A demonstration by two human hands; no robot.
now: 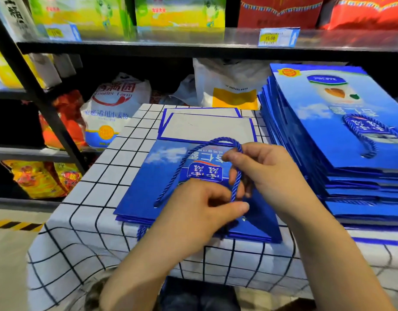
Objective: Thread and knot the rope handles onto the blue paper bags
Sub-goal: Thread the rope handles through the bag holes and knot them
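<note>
The rope handle [207, 142] arched over the top blue paper bag [144, 187], one end already sunk into the bag's far-left hole and the free end coming down into the grip. The left hand [193, 212] pinched that free end between thumb and forefinger, low against the paper. Just above the pinch, the right hand [272, 176] had its fingers curled round the cord, likely keeping it taut so the tip could be aimed. A small eyelet [244, 218] showed just below the pinch, though whether the tip had entered it I could not tell.

The loop's crown pointed away from the person, its long axis running from the bag's near edge toward the shelf. The bag lay flat, mouth edge nearest the grip, handy for threading. Beyond the loop sat grey card inserts [207, 129]. To the right of the grip rose a stack of finished bags [328, 135], all on a checked tablecloth [85, 221].
</note>
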